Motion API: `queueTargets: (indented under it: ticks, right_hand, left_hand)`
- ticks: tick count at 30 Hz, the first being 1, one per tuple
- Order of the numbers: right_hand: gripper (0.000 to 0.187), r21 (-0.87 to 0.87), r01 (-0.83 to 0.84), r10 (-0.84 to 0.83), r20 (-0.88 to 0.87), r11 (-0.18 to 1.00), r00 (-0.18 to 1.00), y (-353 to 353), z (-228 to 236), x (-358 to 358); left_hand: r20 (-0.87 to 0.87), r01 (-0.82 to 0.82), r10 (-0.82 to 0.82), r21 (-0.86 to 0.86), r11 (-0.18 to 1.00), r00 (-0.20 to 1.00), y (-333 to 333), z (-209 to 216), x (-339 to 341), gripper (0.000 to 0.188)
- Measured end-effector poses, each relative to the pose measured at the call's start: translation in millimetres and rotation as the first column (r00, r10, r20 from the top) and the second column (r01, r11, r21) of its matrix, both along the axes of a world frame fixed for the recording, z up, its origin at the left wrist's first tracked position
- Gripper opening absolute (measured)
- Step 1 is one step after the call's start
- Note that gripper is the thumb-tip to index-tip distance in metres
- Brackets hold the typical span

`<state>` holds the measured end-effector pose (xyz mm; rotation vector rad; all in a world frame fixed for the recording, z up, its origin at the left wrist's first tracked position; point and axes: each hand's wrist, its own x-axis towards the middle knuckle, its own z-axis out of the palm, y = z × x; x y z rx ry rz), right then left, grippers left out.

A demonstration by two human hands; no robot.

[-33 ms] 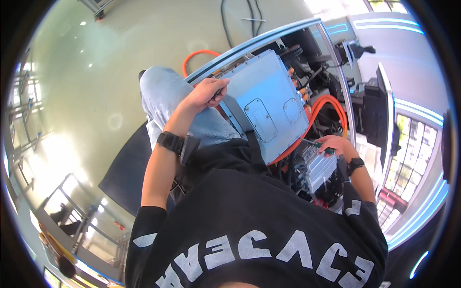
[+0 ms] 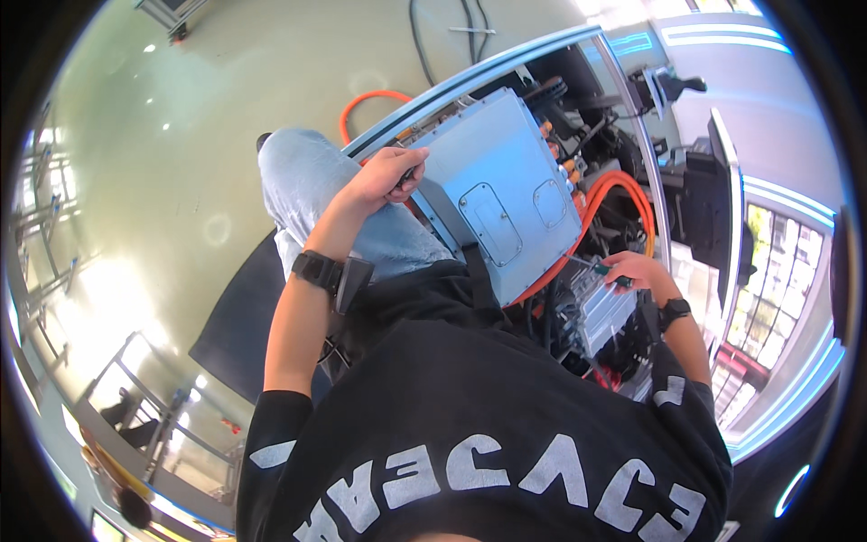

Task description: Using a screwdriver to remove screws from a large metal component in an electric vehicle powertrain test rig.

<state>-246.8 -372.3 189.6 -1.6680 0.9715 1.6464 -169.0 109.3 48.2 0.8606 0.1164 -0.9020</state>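
My right hand (image 2: 635, 269) is closed round the green and dark handle of a screwdriver (image 2: 601, 269). Its thin shaft points left toward the near right edge of a large flat grey metal box (image 2: 442, 194); whether the tip touches the box I cannot tell. My left hand (image 2: 393, 176) is closed at the box's left side, with a small dark thing partly showing between the fingers. An oval cover plate (image 2: 492, 224) with small screws sits on top of the box.
An aluminium frame (image 2: 479, 68) surrounds the box. Thick orange cables (image 2: 623, 181) loop along its right side, beside a silver finned unit (image 2: 603, 316). A monitor (image 2: 725, 199) stands at the right. My bent knee (image 2: 302, 172) is close to the frame's left side.
The whole view has shifted very slightly. Both hands keep their grip and place against the box.
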Motion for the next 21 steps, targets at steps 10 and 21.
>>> queueTargets:
  ticks: [10,21]
  right_hand:
    - [0.016,-0.434,0.022,0.15,0.357,0.901,0.922,-17,-11,-42]
    - [0.017,-0.475,-0.002,0.089,0.161,0.88,0.983,13,-12,-24]
  left_hand:
    - [-0.226,0.002,0.021,0.097,0.995,0.974,131,42,-55,0.036]
    - [-0.315,-0.352,0.606,0.588,0.729,0.73,283,44,-173,0.033]
